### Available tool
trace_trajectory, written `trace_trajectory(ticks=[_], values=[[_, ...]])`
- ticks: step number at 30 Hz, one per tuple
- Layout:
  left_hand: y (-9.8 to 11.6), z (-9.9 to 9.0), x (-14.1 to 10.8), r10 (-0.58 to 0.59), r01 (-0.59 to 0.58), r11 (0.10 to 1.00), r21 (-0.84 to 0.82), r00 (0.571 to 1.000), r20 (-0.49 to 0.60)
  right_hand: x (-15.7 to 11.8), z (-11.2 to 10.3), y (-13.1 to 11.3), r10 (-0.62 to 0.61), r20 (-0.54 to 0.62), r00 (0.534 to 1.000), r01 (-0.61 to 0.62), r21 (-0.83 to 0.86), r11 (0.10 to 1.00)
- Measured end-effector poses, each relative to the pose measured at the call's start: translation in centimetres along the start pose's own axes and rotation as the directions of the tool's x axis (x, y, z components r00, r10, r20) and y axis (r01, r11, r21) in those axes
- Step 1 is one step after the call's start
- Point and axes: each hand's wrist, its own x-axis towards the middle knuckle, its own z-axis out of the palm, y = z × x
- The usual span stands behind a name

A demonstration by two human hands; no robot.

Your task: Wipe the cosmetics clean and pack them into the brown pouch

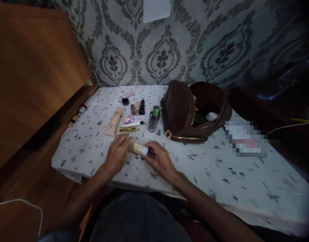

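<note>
Both my hands hold a pale gold tube with a white cap low over the table's front part. My left hand is closed round its left end, while my right hand grips the capped end. Just beyond lie a beige squeeze tube, a gold stick and a pink-and-white tube. A dark bottle with a green cap stands upright behind my right hand. Farther back are a small black jar, a pink tube and several small cosmetic tubes.
An unzipped brown bag stands at the back right, a white round item inside. Right of it lies a blurred-out flat object. A patterned cloth covers the table. A wooden cabinet borders the left; a papered wall the back.
</note>
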Motion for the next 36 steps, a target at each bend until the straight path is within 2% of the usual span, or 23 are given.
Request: trace_trajectory(ticks=[4, 6, 8, 10, 13, 15, 17, 20, 22, 24, 26, 30, 32, 34, 36], values=[[2.7, -0.9, 0.7, 0.100, -0.104, 0.994, 0.046, 0.992, 0.083, -0.3, 0.0, 0.0, -0.264, 0.021, 0.964, 0.265, -0.139, 0.954], [2.7, -1.4, 0.9, 0.109, -0.113, 0.993, 0.038, 0.988, 0.106, -0.4, 0.0, -0.2, -0.323, 0.052, 0.945, 0.327, -0.184, 0.927], [1.7, -1.6, 0.8, 0.102, -0.103, 0.995, 0.011, 0.989, 0.106, -0.3, -0.1, -0.3, -0.338, 0.065, 0.939, 0.344, -0.201, 0.917], [0.2, -1.5, 0.6, 0.071, -0.071, 0.997, -0.006, 0.993, 0.091, -0.3, -0.1, -0.3, -0.314, 0.055, 0.948, 0.319, -0.187, 0.929], [-1.8, -1.3, 0.0, -0.044, 0.046, 0.999, -0.029, 0.996, 0.083, -0.1, -0.1, -0.1, -0.199, 0.013, 0.980, 0.199, -0.120, 0.973], [-2.2, -1.3, -0.3, -0.135, 0.138, 0.989, -0.051, 0.989, 0.052, 0.1, -0.2, -0.1, -0.097, -0.002, 0.995, 0.097, -0.083, 0.992], [-1.3, -1.5, -0.5, -0.171, 0.169, 0.982, -0.085, 0.985, -0.019, 0.2, -0.3, -0.2, -0.034, -0.005, 0.999, 0.033, -0.085, 0.996], [1.7, -1.4, -0.6, -0.070, 0.058, 0.987, -0.150, 0.995, -0.076, 0.3, -0.2, -0.4, -0.021, -0.007, 1.000, 0.020, -0.118, 0.993], [3.5, -0.8, -0.7, 0.057, -0.060, 0.980, -0.189, 0.998, -0.023, 0.3, -0.1, -0.3, -0.029, -0.016, 0.999, 0.027, -0.134, 0.991], [4.2, 0.0, -0.8, 0.136, -0.128, 0.975, -0.179, 0.990, 0.031, 0.3, 0.0, -0.2, -0.041, -0.025, 0.999, 0.038, -0.140, 0.989], [3.3, 0.6, -0.9, 0.117, -0.109, 0.986, -0.128, 0.991, 0.058, 0.3, 0.0, 0.0, -0.060, -0.025, 0.998, 0.056, -0.132, 0.990], [-0.8, 0.6, -1.0, -0.060, 0.063, 0.997, -0.053, 0.997, 0.058, 0.1, -0.1, 0.1, -0.122, 0.007, 0.993, 0.121, -0.137, 0.983], [-2.3, 0.3, -1.0, -0.102, 0.104, 0.993, -0.063, 0.994, 0.047, 0.0, -0.1, 0.1, -0.158, 0.022, 0.987, 0.159, -0.177, 0.971], [-2.7, -0.1, -1.0, -0.108, 0.109, 0.991, -0.082, 0.994, 0.020, -0.1, 0.0, 0.1, -0.183, 0.034, 0.983, 0.186, -0.220, 0.958], [-1.8, -0.4, -1.0, -0.090, 0.087, 0.992, -0.086, 0.995, -0.034, -0.1, 0.1, 0.2, -0.197, 0.038, 0.980, 0.200, -0.237, 0.951]])
